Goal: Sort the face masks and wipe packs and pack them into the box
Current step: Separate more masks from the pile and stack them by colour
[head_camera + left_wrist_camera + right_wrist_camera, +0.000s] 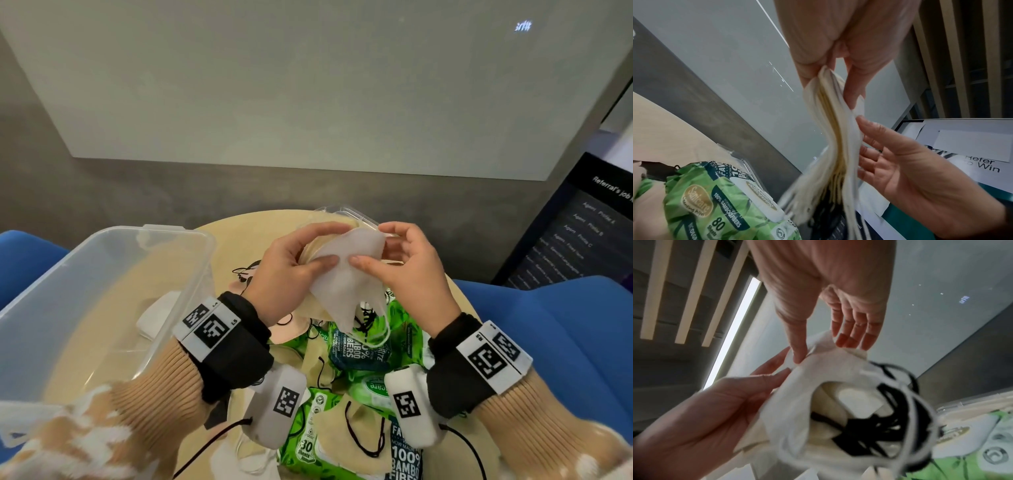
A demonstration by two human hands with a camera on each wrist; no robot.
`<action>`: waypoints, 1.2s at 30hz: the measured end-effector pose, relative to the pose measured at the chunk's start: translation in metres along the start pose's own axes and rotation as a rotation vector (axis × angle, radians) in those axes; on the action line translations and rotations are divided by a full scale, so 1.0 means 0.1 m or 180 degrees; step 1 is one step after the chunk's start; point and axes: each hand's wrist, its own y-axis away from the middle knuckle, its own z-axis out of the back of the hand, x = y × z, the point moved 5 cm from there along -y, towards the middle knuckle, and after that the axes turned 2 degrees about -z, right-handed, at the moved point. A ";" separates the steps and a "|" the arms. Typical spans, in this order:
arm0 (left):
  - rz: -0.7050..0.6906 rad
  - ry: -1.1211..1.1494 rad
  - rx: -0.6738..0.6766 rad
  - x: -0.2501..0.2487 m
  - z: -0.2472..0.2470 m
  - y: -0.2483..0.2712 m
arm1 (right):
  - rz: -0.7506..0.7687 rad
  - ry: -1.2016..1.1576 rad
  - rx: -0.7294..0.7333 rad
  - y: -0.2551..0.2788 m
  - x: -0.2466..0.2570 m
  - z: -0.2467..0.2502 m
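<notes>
Soft, even indoor light with faint shadows; a bright ceiling strip glows. Both wrist views smear with motion blur, and the head view bends at its edges.

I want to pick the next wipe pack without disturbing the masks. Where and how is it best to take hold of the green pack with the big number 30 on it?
The green pack lies flat near the table's front edge, a beige mask overlapping its right side. Probably best to pinch its bare left long edge, coming from the left and above, then slide it out leftward.
</notes>
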 end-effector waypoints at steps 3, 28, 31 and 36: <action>0.0052 0.0183 0.0097 -0.01 -0.01 0.01 | -0.0167 -0.0415 0.0032 -0.01 -0.01 0.04; 0.0003 0.0030 0.0275 -0.02 0.07 0.01 | -0.0076 -0.0153 0.0512 -0.13 -0.16 0.06; -0.0141 -0.0267 0.0242 -0.03 -0.03 -0.01 | -0.0353 -0.0666 0.1074 -0.07 -0.08 -0.15; -0.0239 -0.0575 -0.0107 0.00 0.02 -0.06 | -0.0491 -0.1168 0.1149 -0.03 -0.05 -0.17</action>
